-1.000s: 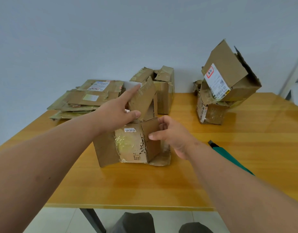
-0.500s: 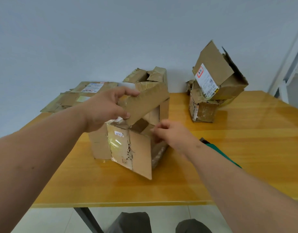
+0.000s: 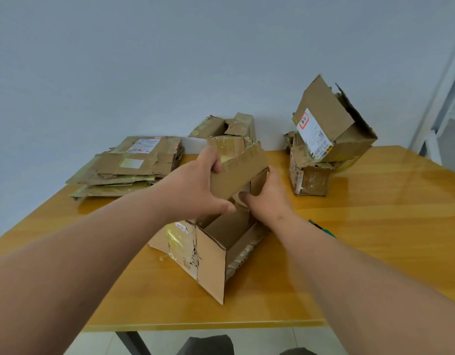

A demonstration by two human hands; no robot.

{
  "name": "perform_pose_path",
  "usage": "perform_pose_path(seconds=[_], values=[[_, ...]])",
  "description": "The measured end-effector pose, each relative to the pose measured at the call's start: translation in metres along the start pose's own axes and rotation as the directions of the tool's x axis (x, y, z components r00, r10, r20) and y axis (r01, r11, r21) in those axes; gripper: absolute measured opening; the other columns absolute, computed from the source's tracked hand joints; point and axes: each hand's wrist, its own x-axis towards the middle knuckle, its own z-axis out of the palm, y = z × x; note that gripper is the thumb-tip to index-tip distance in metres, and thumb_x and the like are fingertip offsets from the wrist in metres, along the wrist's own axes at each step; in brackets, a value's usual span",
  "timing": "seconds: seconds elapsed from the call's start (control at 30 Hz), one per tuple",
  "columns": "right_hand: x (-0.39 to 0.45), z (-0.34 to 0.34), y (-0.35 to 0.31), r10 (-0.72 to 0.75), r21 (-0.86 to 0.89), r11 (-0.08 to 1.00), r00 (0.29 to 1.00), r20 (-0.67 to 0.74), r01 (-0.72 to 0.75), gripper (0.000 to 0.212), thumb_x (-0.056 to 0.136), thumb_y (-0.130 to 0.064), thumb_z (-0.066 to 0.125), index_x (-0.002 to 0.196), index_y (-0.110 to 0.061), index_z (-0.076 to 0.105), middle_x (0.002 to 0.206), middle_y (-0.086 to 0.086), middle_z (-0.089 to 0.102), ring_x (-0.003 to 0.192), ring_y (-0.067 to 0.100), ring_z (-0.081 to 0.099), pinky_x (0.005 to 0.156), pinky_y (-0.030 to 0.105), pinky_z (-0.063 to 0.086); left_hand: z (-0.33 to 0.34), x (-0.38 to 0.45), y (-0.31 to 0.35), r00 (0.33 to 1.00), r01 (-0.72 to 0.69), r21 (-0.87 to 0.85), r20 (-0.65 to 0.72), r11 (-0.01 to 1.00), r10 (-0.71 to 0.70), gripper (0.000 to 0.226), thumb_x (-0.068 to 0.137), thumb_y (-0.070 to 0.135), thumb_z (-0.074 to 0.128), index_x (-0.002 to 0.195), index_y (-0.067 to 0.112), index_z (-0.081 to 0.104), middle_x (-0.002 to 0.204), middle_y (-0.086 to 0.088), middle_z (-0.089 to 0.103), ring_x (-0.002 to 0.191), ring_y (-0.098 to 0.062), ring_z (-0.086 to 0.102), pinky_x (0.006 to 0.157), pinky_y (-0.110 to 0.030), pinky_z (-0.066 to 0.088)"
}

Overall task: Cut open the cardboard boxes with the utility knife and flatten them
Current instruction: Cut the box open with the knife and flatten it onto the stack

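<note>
A brown cardboard box (image 3: 211,260), cut open and torn along its taped face, stands on the wooden table (image 3: 375,239) in front of me with its inside showing. My left hand (image 3: 195,190) grips the box's raised top flap (image 3: 238,172), thumb under it and fingers curled over its upper edge. My right hand (image 3: 268,198) holds the box's far right wall, thumb inside the opening. A green utility knife (image 3: 324,228) lies on the table just right of my right forearm, mostly hidden by it.
A pile of flattened boxes (image 3: 126,167) lies at the back left. An opened box (image 3: 234,131) stands behind the one I hold. Two stacked torn boxes (image 3: 324,139) sit at the back right. The table's front edge runs just below the box.
Both hands have pulled the box apart and turned it, so its inside now faces me. My left hand lifted the top flap higher; my right hand moved from the front panel to the right wall.
</note>
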Motion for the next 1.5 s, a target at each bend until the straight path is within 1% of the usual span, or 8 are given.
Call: perform_pose_path(seconds=[0.43,0.63,0.73,0.9,1.03,1.3,1.4,1.5], values=[[-0.013,-0.054,0.033,0.342,0.656,0.569,0.868,0.359,-0.496,0.020,0.097,-0.019,0.053,0.115,-0.012,0.058,0.095,0.012,0.075,0.085,0.029,0.073,0.070,0.041,0.054,0.013,0.006,-0.009,0.965,-0.035,0.348,0.254,0.937,-0.058,0.066,0.093,0.013,0.053,0.128,0.062,0.026,0.087,0.013,0.058,0.073,-0.005,0.059,0.059,-0.022,0.053],[-0.010,-0.066,0.037,0.508,0.465,0.753,0.860,0.038,-0.465,0.028,0.096,-0.004,0.045,0.117,-0.009,0.062,0.102,0.010,0.068,0.097,0.028,0.065,0.078,0.041,0.055,0.041,-0.013,-0.034,0.813,0.022,0.297,0.550,0.954,-0.190,0.053,0.091,0.069,0.032,0.142,0.057,0.025,0.151,0.013,0.036,0.131,-0.018,0.041,0.106,-0.039,0.035],[-0.012,-0.068,0.036,0.194,0.036,0.981,0.967,-0.164,-0.191,0.034,0.098,-0.008,0.041,0.124,-0.008,0.062,0.126,0.012,0.063,0.108,0.028,0.057,0.089,0.039,0.048,0.055,-0.022,-0.043,0.806,0.013,0.309,0.559,0.951,-0.193,0.051,0.095,0.065,0.024,0.144,0.053,0.026,0.161,0.012,0.012,0.146,-0.021,0.018,0.116,-0.044,0.018],[-0.028,-0.025,0.015,-0.343,-0.379,0.839,0.920,0.189,0.391,0.052,0.102,-0.030,0.038,0.153,-0.018,0.031,0.159,0.004,0.030,0.147,0.020,0.024,0.118,0.037,0.021,0.075,-0.024,-0.058,0.907,0.146,0.471,0.288,0.870,-0.308,0.067,0.094,0.067,0.016,0.153,0.040,0.000,0.162,0.005,-0.010,0.148,-0.026,-0.003,0.117,-0.050,0.011],[-0.040,0.005,0.037,-0.057,-0.616,0.658,0.844,0.534,0.434,0.068,0.097,-0.065,0.014,0.156,-0.037,-0.004,0.164,-0.005,-0.014,0.151,0.019,-0.013,0.120,0.049,-0.006,0.099,-0.038,-0.071,0.854,0.219,0.437,0.346,0.873,-0.388,0.092,0.070,0.085,0.000,0.149,0.041,-0.019,0.159,0.008,-0.024,0.146,-0.023,-0.019,0.118,-0.050,-0.006],[-0.020,0.012,0.027,-0.147,-0.700,0.519,0.858,0.492,0.490,0.071,0.088,-0.076,0.016,0.149,-0.042,0.024,0.158,0.002,0.026,0.145,0.027,0.023,0.114,0.051,0.019,0.093,-0.013,-0.081,0.910,0.292,0.419,0.154,0.860,-0.384,0.077,0.080,0.083,0.015,0.145,0.043,0.026,0.153,0.005,0.027,0.140,-0.028,0.025,0.112,-0.055,0.023],[-0.019,0.021,0.044,-0.016,-0.668,0.570,0.819,0.573,0.479,0.077,0.081,-0.081,-0.002,0.151,-0.049,-0.006,0.164,-0.006,-0.014,0.150,0.020,-0.015,0.119,0.050,-0.008,0.111,-0.016,-0.085,0.919,0.256,0.452,0.160,0.854,-0.360,0.096,0.066,0.089,-0.007,0.150,0.043,-0.005,0.162,0.007,-0.006,0.148,-0.026,-0.009,0.116,-0.053,-0.005],[-0.003,0.020,0.044,-0.034,-0.663,0.578,0.825,0.564,0.477,0.086,0.071,-0.088,-0.001,0.149,-0.052,0.008,0.165,-0.005,0.005,0.150,0.023,0.004,0.118,0.049,0.006,0.113,-0.011,-0.094,0.913,0.197,0.431,0.247,0.881,-0.325,0.109,0.056,0.094,-0.015,0.150,0.039,-0.016,0.160,0.007,-0.020,0.146,-0.022,-0.021,0.115,-0.050,-0.013]])
